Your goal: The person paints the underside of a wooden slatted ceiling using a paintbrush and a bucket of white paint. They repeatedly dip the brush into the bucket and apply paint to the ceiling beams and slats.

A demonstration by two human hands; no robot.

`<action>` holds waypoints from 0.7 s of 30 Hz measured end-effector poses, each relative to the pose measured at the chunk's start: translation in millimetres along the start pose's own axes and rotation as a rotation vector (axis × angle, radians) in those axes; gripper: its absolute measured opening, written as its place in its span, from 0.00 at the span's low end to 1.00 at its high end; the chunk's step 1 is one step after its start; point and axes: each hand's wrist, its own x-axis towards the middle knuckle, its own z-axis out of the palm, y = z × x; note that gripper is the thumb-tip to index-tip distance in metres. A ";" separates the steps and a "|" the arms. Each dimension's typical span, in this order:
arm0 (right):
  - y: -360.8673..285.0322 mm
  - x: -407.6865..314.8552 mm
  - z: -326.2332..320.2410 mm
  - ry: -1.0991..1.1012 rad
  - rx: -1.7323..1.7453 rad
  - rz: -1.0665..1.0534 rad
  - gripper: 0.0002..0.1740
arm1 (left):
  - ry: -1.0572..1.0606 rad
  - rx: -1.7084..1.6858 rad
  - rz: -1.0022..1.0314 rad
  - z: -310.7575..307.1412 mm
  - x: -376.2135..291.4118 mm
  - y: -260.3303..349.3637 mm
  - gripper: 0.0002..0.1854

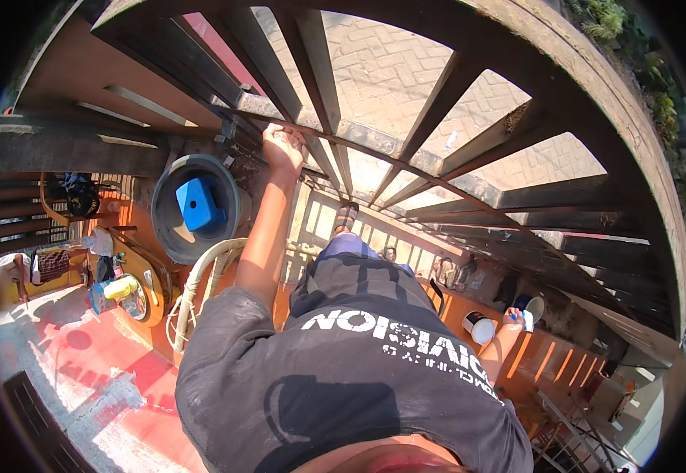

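My left hand (283, 145) is raised to the dark slatted fence (372, 148), its fingers curled around the lower rail. Down at my right side, my right hand (513, 318) is closed on a small blue-and-white brush-like object (528, 321); its exact kind is hard to make out. Close by this hand stands a dark tub with a white top (480, 327). A blue-and-white bucket (535, 307) is just beyond the hand.
A rattan chair (192, 290) is at my left. Behind it, a blue plastic stool (198, 204) lies in a large grey basin (162, 219). Another person's arm (20, 278) shows at far left. A metal frame (573, 425) stands at lower right.
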 end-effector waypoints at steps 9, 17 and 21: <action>17.3 -3.8 19.7 -0.017 0.041 -0.093 0.03 | -0.035 -0.399 0.226 57.4 -38.8 34.4 0.40; 16.4 -29.0 29.1 -0.043 0.018 -0.104 0.04 | -0.283 -0.624 0.080 86.2 -21.0 70.4 0.31; 14.7 -36.8 36.4 -0.044 -0.037 -0.060 0.04 | -0.156 -0.516 0.115 88.9 -24.4 70.1 0.37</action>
